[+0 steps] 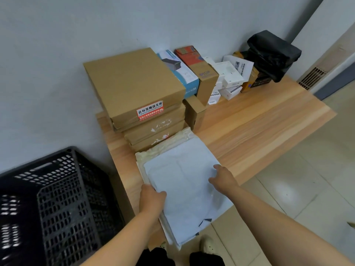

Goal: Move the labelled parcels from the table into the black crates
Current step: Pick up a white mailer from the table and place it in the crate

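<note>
While gripped at its left edge by the left hand [152,196], with the right hand [222,179] resting loosely on top, flat white plastic mailer parcel [184,181] on wooden bench [259,127]; long axis running away from both hands; black slatted plastic crate [63,198] just left of left hand.

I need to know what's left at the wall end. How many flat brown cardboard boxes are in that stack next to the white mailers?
3 visible: the top box with the red sticker, a middle box under it, and a bottom box on the table. The white mailers may hide more.
</note>
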The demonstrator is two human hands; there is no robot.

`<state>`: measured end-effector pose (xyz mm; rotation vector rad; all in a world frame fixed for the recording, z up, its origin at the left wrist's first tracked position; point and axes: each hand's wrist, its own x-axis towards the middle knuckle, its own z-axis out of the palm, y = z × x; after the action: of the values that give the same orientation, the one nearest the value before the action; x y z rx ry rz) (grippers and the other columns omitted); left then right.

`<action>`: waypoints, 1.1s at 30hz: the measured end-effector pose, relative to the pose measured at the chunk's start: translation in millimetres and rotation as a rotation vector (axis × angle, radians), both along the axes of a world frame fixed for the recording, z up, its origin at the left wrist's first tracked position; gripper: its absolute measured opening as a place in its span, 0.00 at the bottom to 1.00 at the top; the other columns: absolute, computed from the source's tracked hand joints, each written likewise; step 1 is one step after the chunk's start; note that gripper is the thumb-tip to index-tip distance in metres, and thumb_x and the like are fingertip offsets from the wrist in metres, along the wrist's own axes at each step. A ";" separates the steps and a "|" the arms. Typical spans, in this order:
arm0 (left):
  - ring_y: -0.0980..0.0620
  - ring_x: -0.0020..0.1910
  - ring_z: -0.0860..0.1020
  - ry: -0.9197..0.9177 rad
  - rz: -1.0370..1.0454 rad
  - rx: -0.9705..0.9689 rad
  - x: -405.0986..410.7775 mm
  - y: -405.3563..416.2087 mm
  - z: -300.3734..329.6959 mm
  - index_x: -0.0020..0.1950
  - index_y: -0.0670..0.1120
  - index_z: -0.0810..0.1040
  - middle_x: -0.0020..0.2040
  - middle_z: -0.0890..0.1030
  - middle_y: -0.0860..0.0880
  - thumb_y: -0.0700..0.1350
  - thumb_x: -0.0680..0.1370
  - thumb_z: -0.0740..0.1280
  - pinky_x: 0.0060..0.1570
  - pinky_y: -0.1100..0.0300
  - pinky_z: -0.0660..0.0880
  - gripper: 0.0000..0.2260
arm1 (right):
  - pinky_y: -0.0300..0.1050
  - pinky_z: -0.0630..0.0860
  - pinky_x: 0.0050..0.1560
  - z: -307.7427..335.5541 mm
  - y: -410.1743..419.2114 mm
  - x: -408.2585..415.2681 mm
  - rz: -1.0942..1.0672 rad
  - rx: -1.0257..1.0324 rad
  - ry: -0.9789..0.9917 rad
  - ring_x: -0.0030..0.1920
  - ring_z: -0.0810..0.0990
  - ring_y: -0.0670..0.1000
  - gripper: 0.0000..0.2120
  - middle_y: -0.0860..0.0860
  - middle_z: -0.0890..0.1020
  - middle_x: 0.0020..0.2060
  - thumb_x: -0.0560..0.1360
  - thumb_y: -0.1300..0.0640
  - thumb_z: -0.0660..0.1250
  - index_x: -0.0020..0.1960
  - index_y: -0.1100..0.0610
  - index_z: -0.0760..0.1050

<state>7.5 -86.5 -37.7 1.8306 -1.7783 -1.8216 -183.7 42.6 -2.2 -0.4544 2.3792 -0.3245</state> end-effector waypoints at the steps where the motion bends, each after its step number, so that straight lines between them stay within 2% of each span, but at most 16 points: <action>1: 0.48 0.45 0.79 0.009 0.050 0.030 -1.9 1.0 -2.3 0.53 0.42 0.72 0.49 0.79 0.46 0.41 0.70 0.68 0.40 0.56 0.77 0.13 | 0.49 0.68 0.65 -1.4 -1.2 -1.6 0.016 0.000 -0.017 0.69 0.67 0.55 0.29 0.55 0.67 0.70 0.75 0.57 0.63 0.74 0.58 0.59; 3: 0.45 0.47 0.80 0.050 0.142 0.087 -7.1 2.9 -6.0 0.56 0.40 0.74 0.51 0.80 0.44 0.43 0.68 0.69 0.46 0.53 0.79 0.17 | 0.47 0.70 0.61 -4.1 -1.3 -4.7 0.069 0.006 -0.019 0.65 0.70 0.56 0.26 0.57 0.70 0.66 0.75 0.58 0.63 0.72 0.60 0.63; 5: 0.44 0.49 0.80 0.070 0.243 0.121 -13.5 5.9 -6.2 0.58 0.39 0.75 0.53 0.80 0.44 0.41 0.70 0.70 0.50 0.53 0.78 0.18 | 0.47 0.71 0.58 -4.9 1.3 -7.3 0.120 0.003 -0.011 0.62 0.72 0.58 0.22 0.58 0.72 0.63 0.75 0.59 0.63 0.68 0.63 0.66; 7: 0.44 0.48 0.79 0.079 0.336 0.133 -19.4 10.6 -3.5 0.57 0.37 0.75 0.52 0.80 0.44 0.39 0.73 0.70 0.48 0.55 0.77 0.14 | 0.47 0.72 0.57 -4.8 6.6 -11.9 0.160 -0.009 -0.027 0.60 0.74 0.58 0.21 0.59 0.73 0.63 0.75 0.60 0.63 0.67 0.64 0.66; 11: 0.44 0.45 0.78 0.105 0.440 0.117 -30.5 20.8 5.2 0.47 0.42 0.74 0.45 0.79 0.45 0.39 0.74 0.68 0.49 0.55 0.76 0.04 | 0.48 0.71 0.59 -2.3 18.9 -25.1 0.210 -0.052 -0.132 0.61 0.73 0.58 0.22 0.58 0.72 0.63 0.76 0.59 0.63 0.68 0.63 0.65; 13: 0.42 0.45 0.79 0.121 0.450 0.081 -34.5 24.1 9.9 0.44 0.42 0.75 0.45 0.80 0.44 0.39 0.74 0.67 0.51 0.51 0.78 0.02 | 0.49 0.72 0.59 -1.2 26.6 -31.9 0.159 -0.112 -0.204 0.59 0.73 0.57 0.23 0.58 0.72 0.63 0.76 0.60 0.64 0.68 0.63 0.64; 16: 0.39 0.46 0.81 0.189 0.450 0.071 -41.6 27.6 18.1 0.49 0.40 0.78 0.47 0.82 0.41 0.38 0.72 0.68 0.52 0.42 0.78 0.07 | 0.44 0.71 0.53 4.5 38.4 -41.2 0.029 -0.223 -0.332 0.54 0.73 0.54 0.26 0.56 0.72 0.60 0.76 0.64 0.64 0.71 0.62 0.61; 19: 0.38 0.46 0.82 0.264 0.448 0.039 -49.4 33.9 43.7 0.46 0.40 0.79 0.46 0.83 0.39 0.38 0.67 0.70 0.51 0.39 0.78 0.08 | 0.43 0.68 0.54 10.9 47.0 -50.8 -0.010 -0.272 -0.358 0.62 0.72 0.56 0.30 0.58 0.69 0.66 0.76 0.63 0.65 0.74 0.61 0.57; 21: 0.41 0.41 0.81 0.302 0.448 -0.016 -53.0 39.6 69.5 0.42 0.41 0.78 0.44 0.82 0.40 0.37 0.70 0.69 0.46 0.46 0.80 0.03 | 0.45 0.71 0.57 18.6 50.7 -58.7 -0.032 -0.325 -0.314 0.63 0.73 0.57 0.30 0.58 0.70 0.66 0.76 0.62 0.65 0.74 0.61 0.58; 23: 0.46 0.36 0.79 0.333 0.449 -0.059 -53.5 41.5 94.3 0.42 0.42 0.75 0.42 0.80 0.42 0.34 0.75 0.66 0.33 0.59 0.78 0.05 | 0.48 0.73 0.56 34.4 51.3 -68.0 -0.048 -0.395 -0.279 0.58 0.75 0.56 0.28 0.58 0.73 0.64 0.75 0.62 0.65 0.72 0.62 0.61; 24: 0.48 0.35 0.78 0.344 0.445 -0.074 -52.9 40.7 105.7 0.43 0.42 0.74 0.41 0.80 0.43 0.35 0.76 0.66 0.28 0.63 0.76 0.04 | 0.47 0.72 0.54 45.1 50.4 -72.7 -0.054 -0.424 -0.260 0.56 0.75 0.55 0.26 0.58 0.74 0.63 0.75 0.62 0.65 0.71 0.62 0.62; 26: 0.49 0.36 0.78 0.372 0.418 -0.117 -48.9 39.0 131.3 0.48 0.41 0.74 0.42 0.80 0.44 0.36 0.77 0.66 0.28 0.62 0.75 0.02 | 0.45 0.70 0.51 67.6 47.1 -82.7 -0.066 -0.491 -0.245 0.57 0.74 0.55 0.25 0.57 0.74 0.63 0.77 0.61 0.64 0.72 0.61 0.63; 29: 0.49 0.38 0.78 0.432 0.389 -0.160 -41.7 33.6 170.5 0.47 0.42 0.74 0.45 0.80 0.44 0.36 0.78 0.65 0.34 0.59 0.74 0.02 | 0.45 0.71 0.49 104.5 39.4 -95.0 -0.053 -0.577 -0.278 0.58 0.75 0.55 0.23 0.56 0.75 0.62 0.77 0.58 0.64 0.71 0.60 0.66; 31: 0.50 0.38 0.78 0.477 0.380 -0.172 -37.4 32.2 196.3 0.46 0.43 0.73 0.44 0.80 0.45 0.37 0.78 0.64 0.30 0.60 0.75 0.03 | 0.48 0.75 0.50 130.0 33.0 -98.8 -0.012 -0.619 -0.341 0.52 0.78 0.53 0.17 0.55 0.80 0.58 0.77 0.58 0.65 0.64 0.60 0.73; 33: 0.50 0.36 0.79 0.524 0.377 -0.203 -31.5 30.3 219.3 0.45 0.43 0.73 0.42 0.79 0.46 0.36 0.79 0.63 0.23 0.66 0.74 0.04 | 0.50 0.76 0.53 155.2 26.6 -97.9 0.025 -0.658 -0.411 0.51 0.80 0.54 0.13 0.55 0.82 0.54 0.76 0.59 0.67 0.60 0.60 0.76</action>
<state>-24.0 -56.2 181.6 1.3340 -1.2764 -1.6902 -281.5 69.2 153.0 -0.6380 1.8246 -1.0901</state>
